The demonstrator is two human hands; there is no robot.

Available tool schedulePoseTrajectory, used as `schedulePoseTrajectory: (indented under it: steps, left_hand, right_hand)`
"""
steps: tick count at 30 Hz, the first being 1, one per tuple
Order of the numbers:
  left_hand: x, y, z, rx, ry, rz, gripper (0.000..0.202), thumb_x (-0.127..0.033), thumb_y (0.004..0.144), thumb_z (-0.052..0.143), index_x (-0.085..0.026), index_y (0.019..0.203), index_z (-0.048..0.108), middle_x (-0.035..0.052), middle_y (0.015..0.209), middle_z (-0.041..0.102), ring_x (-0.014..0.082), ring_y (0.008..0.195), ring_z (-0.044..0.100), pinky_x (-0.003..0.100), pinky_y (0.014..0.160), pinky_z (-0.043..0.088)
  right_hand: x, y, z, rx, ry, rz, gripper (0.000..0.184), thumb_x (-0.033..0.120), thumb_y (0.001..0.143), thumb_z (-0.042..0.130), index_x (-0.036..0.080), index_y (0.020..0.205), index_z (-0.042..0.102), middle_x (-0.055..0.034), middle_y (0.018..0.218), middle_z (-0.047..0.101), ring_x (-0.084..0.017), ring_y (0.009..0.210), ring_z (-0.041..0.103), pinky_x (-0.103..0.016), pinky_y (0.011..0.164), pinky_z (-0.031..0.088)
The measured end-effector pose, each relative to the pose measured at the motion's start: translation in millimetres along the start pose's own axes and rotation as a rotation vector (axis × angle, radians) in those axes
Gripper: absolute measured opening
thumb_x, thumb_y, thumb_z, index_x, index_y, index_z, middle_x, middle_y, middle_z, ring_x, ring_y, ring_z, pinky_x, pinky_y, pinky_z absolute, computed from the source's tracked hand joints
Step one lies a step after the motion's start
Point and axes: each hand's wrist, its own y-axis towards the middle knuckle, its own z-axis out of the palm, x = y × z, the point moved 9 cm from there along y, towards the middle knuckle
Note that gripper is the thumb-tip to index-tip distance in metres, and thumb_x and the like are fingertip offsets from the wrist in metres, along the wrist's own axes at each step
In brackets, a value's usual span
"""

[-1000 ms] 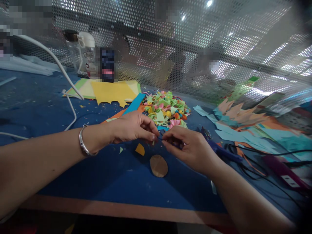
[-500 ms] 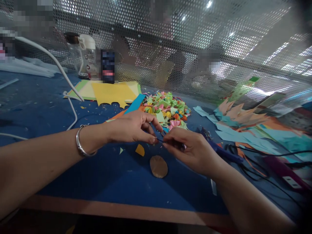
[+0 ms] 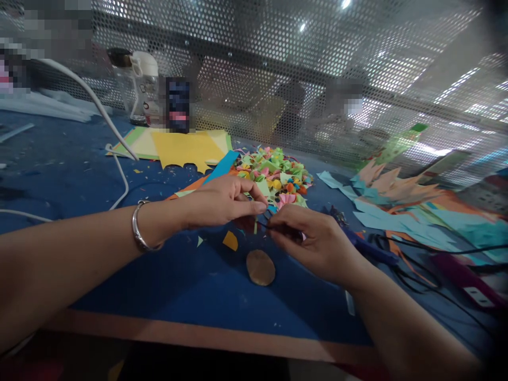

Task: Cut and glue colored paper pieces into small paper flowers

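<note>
My left hand (image 3: pixel 234 200), with a silver bangle at the wrist, has its thumb and fingertips pinched together. Just below them hangs a small light-green paper strip (image 3: pixel 256 226), seemingly held in that pinch. Facing it, my right hand (image 3: pixel 304 227) is closed around a thin dark two-pronged tool (image 3: pixel 262 224); the fingers cover most of it, so its exact kind is unclear. The tool's tips point at the strip. On the blue table below lies a brown round disc (image 3: pixel 261 268), with an orange-yellow paper scrap (image 3: pixel 230 241) to its upper left.
A heap of coloured paper cuttings (image 3: pixel 278 172) lies behind my hands. Yellow and green sheets (image 3: pixel 178 148) sit at back left, near bottles (image 3: pixel 148 90) and a phone (image 3: pixel 178 106). Right are a blue-handled tool (image 3: pixel 369 247), cables, a purple power strip (image 3: pixel 466 280) and light-blue paper (image 3: pixel 400 222).
My left fingertips have risen slightly and closed more tightly together. The small green strip now shows beneath them. My right hand stays nearly in place; the view has shifted slightly.
</note>
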Motion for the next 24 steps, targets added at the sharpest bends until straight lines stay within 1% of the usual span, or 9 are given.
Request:
schedulePoseTrajectory:
  steps: [2,5,9,13,18,24]
  left_hand:
    - [2.7,0.1,-0.1,-0.012,-0.042,-0.031,0.011,-0.025,0.084,0.066,-0.015,0.087,0.065,0.0021,0.065,0.069,0.0119,0.057,0.066,0.025,0.065,0.052]
    - [8.4,0.1,1.3,-0.020,-0.105,-0.093,0.010,-0.024,0.085,0.064,-0.014,0.087,0.064,0.0024,0.063,0.069,0.0121,0.057,0.066,0.025,0.066,0.053]
    - [13.0,0.0,3.5,-0.009,-0.139,-0.143,0.006,-0.018,0.082,0.064,-0.013,0.085,0.066,0.0041,0.062,0.069,0.0137,0.058,0.066,0.029,0.067,0.053]
    - [10.9,-0.1,4.2,0.017,-0.132,-0.131,0.010,-0.021,0.078,0.068,-0.012,0.082,0.067,0.0058,0.066,0.071,0.0145,0.061,0.066,0.031,0.071,0.054]
    - [8.5,-0.3,2.6,0.048,-0.095,-0.118,0.014,-0.024,0.076,0.072,-0.012,0.079,0.066,0.0069,0.068,0.072,0.0141,0.064,0.067,0.028,0.070,0.054]
    - [5.1,0.4,3.8,0.139,-0.034,-0.037,0.009,-0.021,0.080,0.068,-0.013,0.083,0.064,0.0035,0.067,0.072,0.0127,0.061,0.068,0.026,0.068,0.053]
  right_hand:
    - [0.5,-0.5,-0.8,-0.012,-0.008,-0.006,0.009,0.015,0.090,0.056,0.019,0.085,0.062,-0.0017,0.075,0.059,-0.012,0.063,0.053,-0.025,0.058,0.042]
    - [0.9,-1.4,-1.2,-0.018,-0.010,-0.010,0.008,0.015,0.090,0.056,0.018,0.087,0.063,-0.0017,0.076,0.059,-0.012,0.063,0.053,-0.024,0.058,0.042]
    - [0.4,-0.9,-0.5,-0.013,-0.002,-0.009,0.008,0.014,0.090,0.057,0.018,0.088,0.063,-0.0018,0.077,0.059,-0.011,0.064,0.053,-0.024,0.058,0.043]
    - [0.6,-0.4,-0.9,-0.015,0.001,-0.012,0.009,0.015,0.091,0.056,0.018,0.087,0.064,-0.0020,0.077,0.060,-0.012,0.064,0.053,-0.025,0.058,0.043]
    - [1.4,-0.7,-1.7,-0.017,0.009,-0.016,0.010,0.013,0.090,0.056,0.017,0.087,0.064,-0.0015,0.077,0.060,-0.011,0.063,0.052,-0.024,0.057,0.042]
    - [1.0,0.0,-1.3,-0.019,0.022,-0.030,0.010,0.013,0.091,0.056,0.016,0.088,0.065,-0.0021,0.078,0.060,-0.010,0.065,0.053,-0.023,0.059,0.042]
